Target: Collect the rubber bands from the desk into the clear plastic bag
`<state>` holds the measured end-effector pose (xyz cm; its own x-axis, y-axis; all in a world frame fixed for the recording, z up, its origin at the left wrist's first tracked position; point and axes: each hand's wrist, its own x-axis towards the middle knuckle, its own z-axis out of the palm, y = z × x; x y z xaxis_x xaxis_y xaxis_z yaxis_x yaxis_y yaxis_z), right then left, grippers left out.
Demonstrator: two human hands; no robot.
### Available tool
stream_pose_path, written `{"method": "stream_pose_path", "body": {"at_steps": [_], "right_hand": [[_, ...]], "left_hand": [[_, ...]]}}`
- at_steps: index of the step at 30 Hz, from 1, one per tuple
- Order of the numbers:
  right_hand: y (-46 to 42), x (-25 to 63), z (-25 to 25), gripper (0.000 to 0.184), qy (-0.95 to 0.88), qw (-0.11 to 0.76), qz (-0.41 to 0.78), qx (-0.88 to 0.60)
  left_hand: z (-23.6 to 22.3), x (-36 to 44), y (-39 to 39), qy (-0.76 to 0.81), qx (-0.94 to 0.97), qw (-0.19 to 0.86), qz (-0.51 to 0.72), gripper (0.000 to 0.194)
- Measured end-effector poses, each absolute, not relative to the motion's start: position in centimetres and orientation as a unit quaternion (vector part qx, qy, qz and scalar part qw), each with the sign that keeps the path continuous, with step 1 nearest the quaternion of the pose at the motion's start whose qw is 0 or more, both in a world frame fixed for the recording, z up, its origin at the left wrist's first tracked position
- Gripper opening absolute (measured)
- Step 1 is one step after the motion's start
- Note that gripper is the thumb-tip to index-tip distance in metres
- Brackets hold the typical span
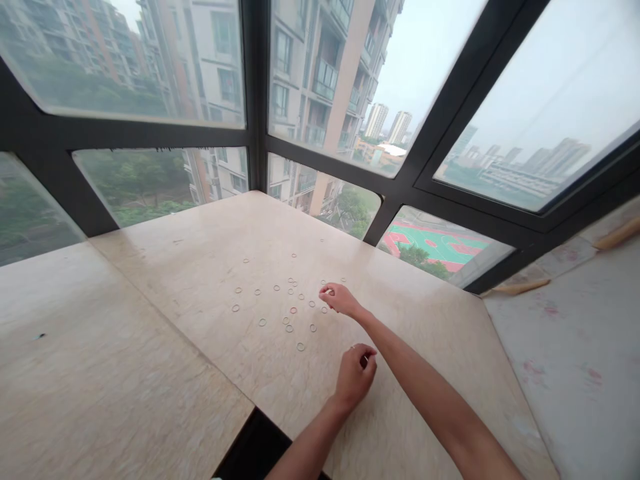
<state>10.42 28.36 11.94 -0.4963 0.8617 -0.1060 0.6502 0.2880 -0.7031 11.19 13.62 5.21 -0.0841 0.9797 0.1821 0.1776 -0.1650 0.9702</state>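
Small thin rings lie scattered on the beige stone ledge, among them a red ring (293, 311), a greenish ring (313, 328) and a tan ring (239, 291). At the right edge of this scatter, my right hand (341, 299) is low over the ledge with its fingertips pinched together. Whether a ring sits in that pinch is too small to tell. Nearer to me, my left hand (356, 375) is curled closed, thumb against fingers, apart from the scattered rings. Its palm is hidden, so any contents cannot be made out.
The beige stone ledge (165, 373) has a seam running across it. Dark window frames (257, 100) border its far sides. On the right stands a wall with floral paper (565, 373). A dark gap (257, 443) opens at the near edge, and a small dark bit (41, 336) lies far left.
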Motion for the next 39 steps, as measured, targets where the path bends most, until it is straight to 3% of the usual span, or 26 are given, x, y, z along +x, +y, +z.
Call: {"method": "stream_pose_path", "body": {"at_steps": [10,20,26,31,39], "right_hand": [[33.0,1.9,10.4,0.025,-0.841,0.053,0.251,-0.476],[33.2,2.5,10.0,0.022,-0.878,-0.021,0.169,-0.447],[32.9,4.0,10.4,0.007,-0.875,-0.034,0.203,-0.438],[31.9,7.4,10.3,0.006,-0.836,0.028,0.329,-0.440],[24.6,15.7,11.8,0.020,-0.680,0.244,0.551,-0.418]], "left_hand": [[5.0,11.3,13.8,0.531,0.549,0.430,0.481,0.018],[5.0,11.4,13.9,0.543,0.546,0.432,0.471,0.020],[5.0,11.6,14.0,0.556,0.558,0.373,0.491,0.017],[5.1,11.6,14.1,0.549,0.574,0.353,0.495,0.012],[4.9,11.5,14.3,0.545,0.557,0.372,0.505,0.018]]}}
